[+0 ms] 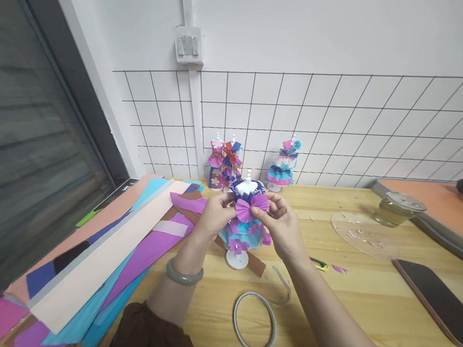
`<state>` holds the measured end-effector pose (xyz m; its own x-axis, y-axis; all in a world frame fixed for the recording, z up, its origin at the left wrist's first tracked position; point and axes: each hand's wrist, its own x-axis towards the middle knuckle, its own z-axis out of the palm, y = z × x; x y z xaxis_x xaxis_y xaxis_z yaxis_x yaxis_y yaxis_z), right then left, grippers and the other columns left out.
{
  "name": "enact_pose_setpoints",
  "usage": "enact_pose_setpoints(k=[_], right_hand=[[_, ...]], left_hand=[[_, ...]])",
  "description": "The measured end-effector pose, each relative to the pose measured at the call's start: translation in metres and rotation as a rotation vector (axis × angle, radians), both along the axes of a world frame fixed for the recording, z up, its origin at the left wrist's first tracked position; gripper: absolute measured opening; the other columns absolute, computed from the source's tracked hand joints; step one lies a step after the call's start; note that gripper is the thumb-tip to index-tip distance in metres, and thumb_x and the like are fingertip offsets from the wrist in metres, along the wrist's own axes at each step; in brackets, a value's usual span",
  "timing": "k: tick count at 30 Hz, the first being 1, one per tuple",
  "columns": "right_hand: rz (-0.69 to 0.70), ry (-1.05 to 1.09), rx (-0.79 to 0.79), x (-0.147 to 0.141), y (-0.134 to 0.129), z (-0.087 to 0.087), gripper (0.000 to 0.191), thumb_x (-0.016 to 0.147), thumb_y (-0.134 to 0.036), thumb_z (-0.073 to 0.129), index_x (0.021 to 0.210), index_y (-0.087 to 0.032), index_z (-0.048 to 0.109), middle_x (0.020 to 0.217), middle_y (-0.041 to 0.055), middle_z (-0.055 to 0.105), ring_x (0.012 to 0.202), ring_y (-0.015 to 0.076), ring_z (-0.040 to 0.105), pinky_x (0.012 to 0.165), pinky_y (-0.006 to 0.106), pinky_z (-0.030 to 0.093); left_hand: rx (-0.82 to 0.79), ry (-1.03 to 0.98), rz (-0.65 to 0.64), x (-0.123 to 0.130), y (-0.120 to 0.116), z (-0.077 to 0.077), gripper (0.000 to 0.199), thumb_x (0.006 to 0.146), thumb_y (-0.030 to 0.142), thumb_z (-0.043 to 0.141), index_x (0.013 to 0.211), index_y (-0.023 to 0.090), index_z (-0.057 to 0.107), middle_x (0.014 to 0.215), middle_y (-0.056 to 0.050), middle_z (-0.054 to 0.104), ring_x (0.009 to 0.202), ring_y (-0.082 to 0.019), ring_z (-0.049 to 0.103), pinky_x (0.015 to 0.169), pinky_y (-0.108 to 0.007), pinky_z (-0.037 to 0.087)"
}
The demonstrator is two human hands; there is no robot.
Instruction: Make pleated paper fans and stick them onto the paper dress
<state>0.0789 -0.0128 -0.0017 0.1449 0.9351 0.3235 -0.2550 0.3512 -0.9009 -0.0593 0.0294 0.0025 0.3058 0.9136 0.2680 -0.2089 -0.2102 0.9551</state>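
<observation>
A small white dress form [246, 187] wears a paper dress with a dark blue ruffled collar, light blue skirt and purple flowers. Its round white base [236, 259] stands on the wooden table. Across the bodice lies a pleated purple paper bow [252, 207]. My right hand [283, 220] pinches the bow's right side between thumb and fingers. On the left, my left hand [217, 212] has its fingers closed at the bow's left edge, beside the collar; some of its fingertips are hidden behind the dress.
Colored paper strips [108, 248] cover the left side. A tape roll [255, 323], yellow cutter [319, 264], phone [439, 303], glass jar [400, 208] and clear disc [359, 234] lie around. More dressed forms [282, 165] stand by the wall.
</observation>
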Motion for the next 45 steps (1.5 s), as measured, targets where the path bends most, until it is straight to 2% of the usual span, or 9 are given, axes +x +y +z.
enact_pose_setpoints(k=[8,12,16,22,28,33,40,45], right_hand=[[0.024,-0.045,-0.004,0.003,0.001,0.001,0.038,0.059,-0.03,0.076,0.089,-0.023,0.055,0.084,0.0005,0.065,0.074,0.015,0.061,0.069,0.03,0.052],[0.197,-0.132,0.015,0.013,0.0,0.003,0.032,0.059,-0.023,0.075,0.085,-0.022,0.057,0.079,-0.0015,0.063,0.071,0.012,0.06,0.065,0.026,0.051],[0.416,-0.285,-0.037,0.023,-0.006,0.004,0.031,0.06,-0.022,0.074,0.088,-0.022,0.06,0.077,-0.0005,0.063,0.068,0.0123,0.059,0.062,0.028,0.053],[0.502,-0.406,-0.059,0.025,-0.007,0.004,0.019,0.062,-0.024,0.072,0.078,-0.019,0.065,0.074,0.0003,0.065,0.066,0.0118,0.059,0.064,0.028,0.053],[0.375,-0.259,-0.128,0.025,-0.005,0.004,0.019,0.06,-0.023,0.074,0.075,-0.019,0.063,0.065,-0.0022,0.064,0.053,0.0096,0.058,0.047,0.022,0.048],[0.221,-0.146,-0.068,0.022,0.0,0.002,0.022,0.057,-0.02,0.076,0.074,-0.02,0.062,0.07,-0.0027,0.066,0.062,0.0106,0.061,0.061,0.025,0.052],[0.111,-0.103,-0.02,0.018,0.004,0.0,0.021,0.058,-0.022,0.076,0.074,-0.02,0.061,0.069,-0.0028,0.063,0.061,0.0099,0.058,0.06,0.024,0.05],[0.113,-0.121,-0.022,0.019,0.005,-0.001,0.024,0.058,-0.023,0.076,0.074,-0.019,0.06,0.069,-0.0021,0.062,0.061,0.01,0.058,0.059,0.025,0.051]], left_hand=[[-0.018,-0.009,0.028,-0.003,0.006,-0.004,0.029,0.059,0.022,0.07,0.087,0.013,0.067,0.081,-0.006,0.068,0.082,-0.019,0.059,0.069,-0.026,0.046],[-0.008,-0.018,-0.004,-0.008,0.008,-0.005,0.034,0.061,0.026,0.07,0.092,0.013,0.066,0.091,-0.008,0.067,0.089,-0.02,0.058,0.075,-0.029,0.045],[0.007,0.007,-0.034,-0.011,0.006,-0.002,0.038,0.063,0.029,0.069,0.097,0.013,0.064,0.1,-0.01,0.065,0.087,-0.02,0.059,0.076,-0.031,0.045],[0.033,0.058,-0.011,-0.012,0.006,0.0,0.034,0.063,0.029,0.069,0.092,0.012,0.065,0.092,-0.009,0.066,0.084,-0.019,0.059,0.075,-0.03,0.045],[0.062,0.093,-0.025,-0.012,0.006,0.001,0.029,0.065,0.028,0.067,0.09,0.014,0.066,0.091,-0.007,0.066,0.085,-0.02,0.058,0.075,-0.03,0.044],[0.082,0.093,-0.021,-0.011,0.005,0.0,0.029,0.065,0.024,0.066,0.093,0.016,0.066,0.092,-0.007,0.066,0.089,-0.02,0.057,0.077,-0.029,0.043],[0.07,0.103,-0.018,-0.009,0.004,0.002,0.031,0.06,0.019,0.068,0.091,0.013,0.067,0.09,-0.008,0.066,0.091,-0.023,0.057,0.077,-0.03,0.044],[0.109,0.136,-0.004,-0.01,0.006,0.0,0.032,0.063,0.022,0.067,0.094,0.013,0.066,0.092,-0.008,0.066,0.092,-0.023,0.057,0.077,-0.03,0.045]])
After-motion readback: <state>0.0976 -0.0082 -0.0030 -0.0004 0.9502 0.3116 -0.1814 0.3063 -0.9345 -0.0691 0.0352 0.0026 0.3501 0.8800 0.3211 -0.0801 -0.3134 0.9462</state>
